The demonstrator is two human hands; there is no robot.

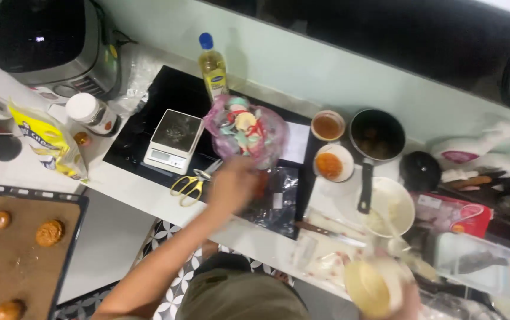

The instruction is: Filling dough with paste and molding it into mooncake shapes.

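My left hand (232,185) reaches out over the black cooktop (166,95), blurred by motion. It sits just below a pinkish see-through plastic bag (246,131) filled with colourful round pieces, and above a clear dark plastic bag (278,198). Whether its fingers grip anything is unclear. At the lower right, my right hand (412,299) holds a pale yellow round lump (367,287) over the cluttered counter. Yellow-handled scissors (188,186) lie just left of my left hand.
A kitchen scale (173,140) and an oil bottle (213,68) stand on the cooktop. A baking tray (29,195) with brown cookies is at the left. A dark pot (377,135), two small bowls of orange filling (328,125), a white bowl (406,201) and a knife (326,230) crowd the right.
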